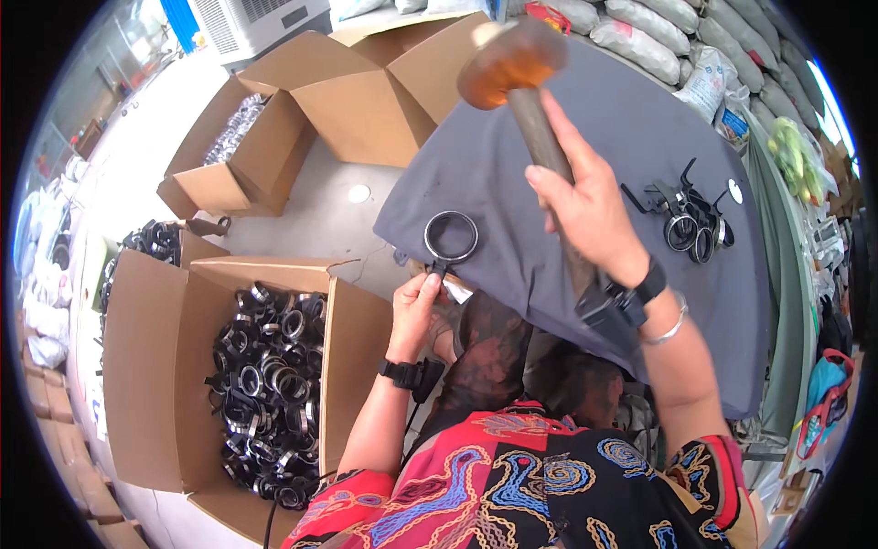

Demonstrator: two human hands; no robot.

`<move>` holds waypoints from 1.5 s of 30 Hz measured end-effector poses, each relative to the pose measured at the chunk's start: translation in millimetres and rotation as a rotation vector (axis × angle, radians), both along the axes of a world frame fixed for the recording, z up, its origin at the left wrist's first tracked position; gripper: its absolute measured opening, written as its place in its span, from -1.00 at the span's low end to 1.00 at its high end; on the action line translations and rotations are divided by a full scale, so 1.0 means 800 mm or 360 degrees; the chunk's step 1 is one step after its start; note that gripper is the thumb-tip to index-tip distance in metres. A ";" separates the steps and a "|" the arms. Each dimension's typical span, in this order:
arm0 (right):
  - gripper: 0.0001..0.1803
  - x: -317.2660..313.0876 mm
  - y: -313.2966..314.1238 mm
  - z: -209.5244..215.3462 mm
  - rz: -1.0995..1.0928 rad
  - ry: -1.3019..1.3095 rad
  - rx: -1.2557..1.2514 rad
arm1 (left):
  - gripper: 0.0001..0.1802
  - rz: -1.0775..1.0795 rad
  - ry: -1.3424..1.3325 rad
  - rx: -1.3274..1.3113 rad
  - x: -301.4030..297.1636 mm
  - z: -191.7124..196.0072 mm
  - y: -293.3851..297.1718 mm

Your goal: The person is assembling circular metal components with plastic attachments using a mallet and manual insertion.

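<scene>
Closed around the short black stem of a ring-shaped part (451,213), my left hand (414,316) sits at the near left edge of the cloth-covered table (585,137). The part has a round black and silver rim and lies over the cloth edge. My right hand (590,206) grips the dark wooden handle of a mallet (541,133). Its amber, slightly blurred head is raised over the far part of the table, well away from the ring. To the right of this hand, several similar black ring parts with stems (688,203) lie in a small pile.
On my left an open cardboard box (146,366) holds many black and silver ring parts. Farther off, another carton (229,178) contains shiny clear-looking pieces, beside a large open box (357,110). Stacked sacks (640,46) line the far right. A white disc (735,190) lies on the cloth.
</scene>
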State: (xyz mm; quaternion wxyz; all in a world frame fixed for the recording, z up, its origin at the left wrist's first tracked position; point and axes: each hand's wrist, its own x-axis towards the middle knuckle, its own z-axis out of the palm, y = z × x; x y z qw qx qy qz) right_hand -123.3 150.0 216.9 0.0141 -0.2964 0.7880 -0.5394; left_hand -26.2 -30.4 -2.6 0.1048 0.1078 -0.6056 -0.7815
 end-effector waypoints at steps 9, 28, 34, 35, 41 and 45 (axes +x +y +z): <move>-0.20 0.055 0.056 -0.063 -0.0224 -0.0279 -0.0191 | -0.68 -0.0116 0.0051 0.0150 0.007 -0.012 0.019; -0.25 0.102 0.253 -0.109 -0.0811 -0.0387 -0.0556 | -0.54 0.1618 0.0150 0.1206 0.147 0.020 -0.208; -0.24 0.114 0.329 -0.158 -0.1229 -0.0413 -0.1092 | -0.58 0.0458 0.0313 -0.0151 -0.038 0.127 -0.016; -0.25 0.112 0.324 -0.165 -0.1236 -0.0354 -0.1125 | -0.64 0.0255 0.0363 -0.0223 -0.070 0.154 0.032; -0.24 0.115 0.316 -0.161 -0.1191 -0.0467 -0.1080 | -0.69 -0.0555 0.1100 -0.2109 -0.244 0.160 0.254; -0.27 0.118 0.317 -0.156 -0.1306 -0.0367 -0.1061 | -0.55 -0.0575 0.0947 -0.2443 -0.274 0.157 0.352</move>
